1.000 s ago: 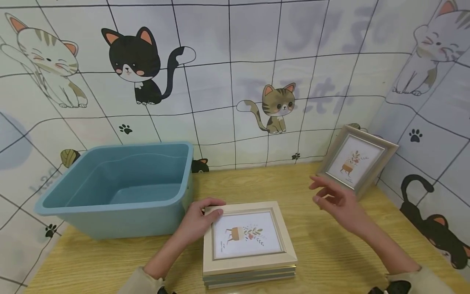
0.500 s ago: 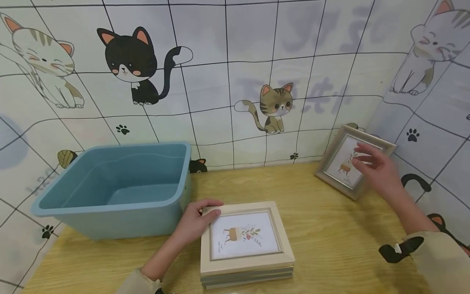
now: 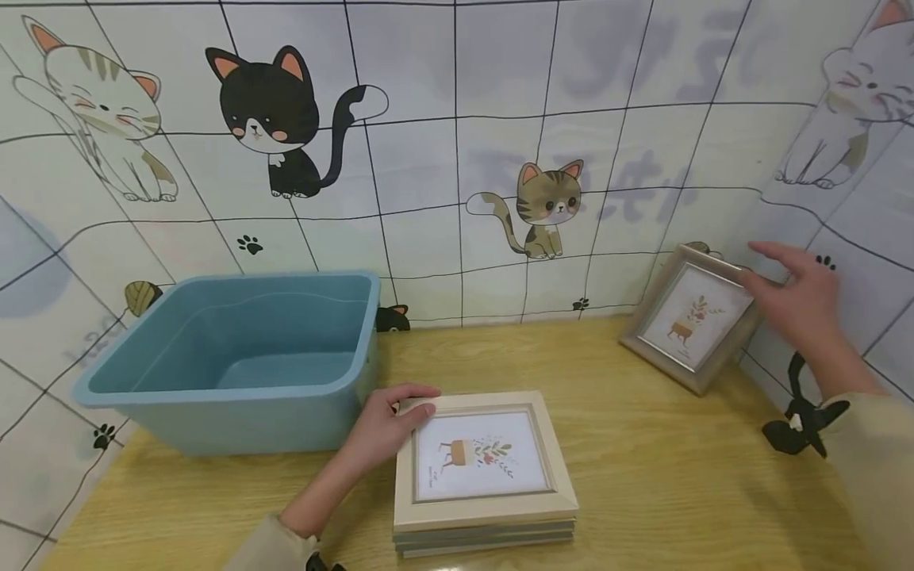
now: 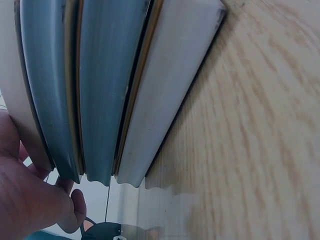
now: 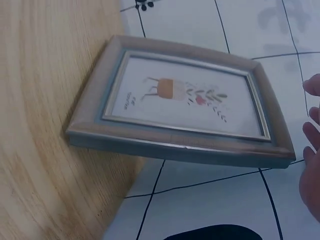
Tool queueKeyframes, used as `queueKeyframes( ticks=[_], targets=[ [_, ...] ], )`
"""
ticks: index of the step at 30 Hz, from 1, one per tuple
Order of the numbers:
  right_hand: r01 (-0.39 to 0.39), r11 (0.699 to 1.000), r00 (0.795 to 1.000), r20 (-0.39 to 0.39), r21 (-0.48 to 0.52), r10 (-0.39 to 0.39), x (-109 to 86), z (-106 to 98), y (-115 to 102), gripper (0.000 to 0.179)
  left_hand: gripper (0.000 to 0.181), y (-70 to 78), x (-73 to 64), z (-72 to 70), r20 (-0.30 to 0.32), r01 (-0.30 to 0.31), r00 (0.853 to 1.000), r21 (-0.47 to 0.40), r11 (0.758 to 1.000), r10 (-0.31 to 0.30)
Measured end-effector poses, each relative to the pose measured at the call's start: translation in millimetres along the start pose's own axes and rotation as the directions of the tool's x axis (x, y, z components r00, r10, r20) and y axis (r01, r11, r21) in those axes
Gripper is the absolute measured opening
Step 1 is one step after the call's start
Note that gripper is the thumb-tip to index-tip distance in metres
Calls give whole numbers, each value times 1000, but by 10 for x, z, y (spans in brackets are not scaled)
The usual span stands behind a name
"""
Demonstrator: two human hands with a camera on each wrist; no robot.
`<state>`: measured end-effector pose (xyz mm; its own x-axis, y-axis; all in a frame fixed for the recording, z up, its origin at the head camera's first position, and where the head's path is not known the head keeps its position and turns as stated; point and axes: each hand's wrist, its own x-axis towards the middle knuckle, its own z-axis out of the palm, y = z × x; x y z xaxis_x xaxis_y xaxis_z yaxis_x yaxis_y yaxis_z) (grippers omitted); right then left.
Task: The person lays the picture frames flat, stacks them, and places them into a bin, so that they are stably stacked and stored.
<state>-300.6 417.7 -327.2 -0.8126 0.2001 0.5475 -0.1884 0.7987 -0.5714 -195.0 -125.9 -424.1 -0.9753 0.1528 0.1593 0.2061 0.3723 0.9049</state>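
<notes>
A stack of several picture frames lies flat on the wooden table, topped by a cream picture frame (image 3: 487,511) with a potted-plant print. My left hand (image 3: 389,422) grips the stack's far left corner, thumb over the top face. The left wrist view shows its fingers (image 4: 78,207) bent round the edges of the upper frames. Against the wall at the back right, a champagne-coloured picture frame (image 3: 687,317) leans tilted. My right hand (image 3: 803,301) is at its upper right corner with thumb and fingers spread. In the right wrist view, those fingers (image 5: 311,135) appear just past the frame's end.
A blue plastic bin (image 3: 221,424) stands at the left, close to my left forearm. Cat-patterned wall covering (image 3: 421,174) rises behind the wooden table (image 3: 643,492) and along its right side.
My right hand has moved right and upward, across the front of the leaning picture frame to its upper right corner. The left hand keeps its hold on the stack.
</notes>
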Motion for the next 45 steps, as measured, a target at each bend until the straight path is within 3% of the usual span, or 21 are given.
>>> queueKeyframes(
  ticks=[7, 16, 27, 34, 39, 45],
  targets=[
    [-111, 992, 982, 145, -59, 118, 107, -118, 126, 57, 20, 26, 25, 41, 19, 34, 999, -13, 999, -33],
    [-131, 981, 948, 270, -145, 167, 81, -160, 295, 57, 20, 89, 27, 76, 48, 51, 998, -45, 998, -49],
    [-105, 982, 949, 279, -157, 146, -45, -90, 196, 52, 21, 32, 5, 63, 54, 26, 998, -57, 998, -22],
    [-40, 990, 974, 216, -133, 69, -189, 20, 75, 45, 22, 44, -13, 35, 46, 17, 999, -57, 998, -15],
    [27, 994, 982, 189, -110, -6, -283, 75, -64, 41, 21, 36, 0, -2, 38, 19, 999, -27, 999, -18],
    [92, 994, 985, 149, -63, -82, -451, 72, -203, 35, 21, 44, 26, -29, 66, -31, 997, 11, 999, 31]
  ],
)
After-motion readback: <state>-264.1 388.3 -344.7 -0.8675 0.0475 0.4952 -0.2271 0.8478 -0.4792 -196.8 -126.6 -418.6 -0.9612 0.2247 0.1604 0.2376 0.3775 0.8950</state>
